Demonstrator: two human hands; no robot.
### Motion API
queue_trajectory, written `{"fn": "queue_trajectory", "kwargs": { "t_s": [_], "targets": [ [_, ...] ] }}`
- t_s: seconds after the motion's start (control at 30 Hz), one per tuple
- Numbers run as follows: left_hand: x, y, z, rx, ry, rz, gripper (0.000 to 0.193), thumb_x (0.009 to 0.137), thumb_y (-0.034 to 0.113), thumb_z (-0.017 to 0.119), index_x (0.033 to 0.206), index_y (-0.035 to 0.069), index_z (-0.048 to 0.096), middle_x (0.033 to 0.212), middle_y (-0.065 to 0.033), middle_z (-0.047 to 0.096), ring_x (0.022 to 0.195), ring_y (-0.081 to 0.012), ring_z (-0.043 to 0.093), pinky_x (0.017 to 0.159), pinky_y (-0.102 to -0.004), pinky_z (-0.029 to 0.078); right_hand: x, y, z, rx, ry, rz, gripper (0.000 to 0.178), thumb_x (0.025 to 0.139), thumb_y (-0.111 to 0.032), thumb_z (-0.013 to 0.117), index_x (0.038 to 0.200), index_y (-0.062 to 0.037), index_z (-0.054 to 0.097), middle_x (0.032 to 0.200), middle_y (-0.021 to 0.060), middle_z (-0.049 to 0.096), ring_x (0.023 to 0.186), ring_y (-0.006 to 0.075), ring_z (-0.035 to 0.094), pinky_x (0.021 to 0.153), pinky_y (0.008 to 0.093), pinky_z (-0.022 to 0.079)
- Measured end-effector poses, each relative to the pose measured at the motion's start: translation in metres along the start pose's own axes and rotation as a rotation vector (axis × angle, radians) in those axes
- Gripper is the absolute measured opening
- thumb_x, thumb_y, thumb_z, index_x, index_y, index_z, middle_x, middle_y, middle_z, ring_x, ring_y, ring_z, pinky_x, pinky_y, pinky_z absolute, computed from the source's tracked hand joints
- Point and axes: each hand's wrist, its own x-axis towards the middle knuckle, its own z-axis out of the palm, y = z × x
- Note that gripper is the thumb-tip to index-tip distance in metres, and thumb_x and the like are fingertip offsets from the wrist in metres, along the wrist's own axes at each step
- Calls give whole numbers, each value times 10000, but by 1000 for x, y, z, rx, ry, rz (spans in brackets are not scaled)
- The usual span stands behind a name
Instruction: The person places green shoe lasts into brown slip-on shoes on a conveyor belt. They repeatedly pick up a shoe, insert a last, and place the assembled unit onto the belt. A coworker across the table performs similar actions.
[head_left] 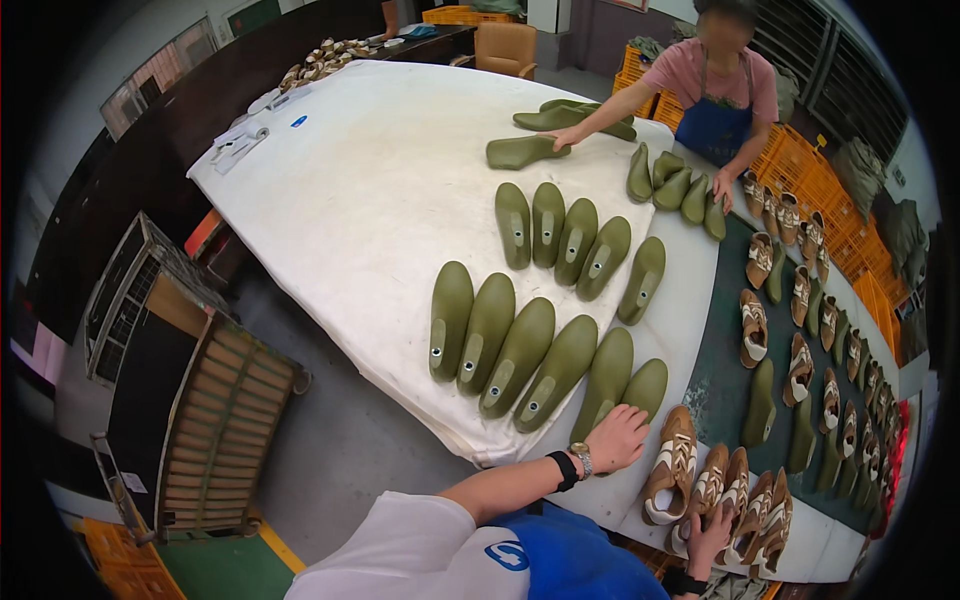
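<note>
Can see a slatted cart [225, 430] at the lower left, then a white-covered table [340, 190] spreading across the centre. Count six green shoe lasts [555, 370] in the near row at mid-frame, then, in the upper centre, a loose last [518, 152] gripped at one end by a co-worker's hand [568, 138], with a row of five lasts [577, 242] between. Resting the left hand [617, 440] palm down over the rightmost last [648, 382] of the near row; cannot tell any firm grasp. With the right hand [708, 540], fingers bent, touching brown-and-white sneakers [676, 455] bunched at the lower right; cannot tell whether gripping. Find more sneakers [753, 328] and lasts lined up on a dark green surface [718, 385] at right, near orange crates [795, 180].
</note>
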Motion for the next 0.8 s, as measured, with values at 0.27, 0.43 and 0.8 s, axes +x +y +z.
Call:
{"fn": "queue_trajectory", "kwargs": {
  "t_s": [0.27,0.43,0.8],
  "targets": [
    [0,-3,-6,13,-65,66,331,748,242,636,997,32,576,1160,-169,542,1109,-334,487,992,-445,344,-45,-116,-26,564,-222,-490,409,764,-109,692,1152,-33,590,972,190,655,874,320,645,772,373,513],
    [-1,-7,-9,-82,-13,142,307,747,213,649,989,39,581,1125,-144,559,1104,-313,500,975,-422,370,-100,-88,-2,487,-521,-285,373,795,-169,666,1138,-39,601,879,174,666,797,324,650,717,369,517],
    [-24,11,-85,-943,-748,-161,392,831,254,646,1157,41,597,1175,-123,602,1168,-273,523,1015,-410,374,-190,62,93,138,-869,303,347,767,-367,617,1009,-132,696,980,183,664,974,343,620,838,387,490]
  ]
}}
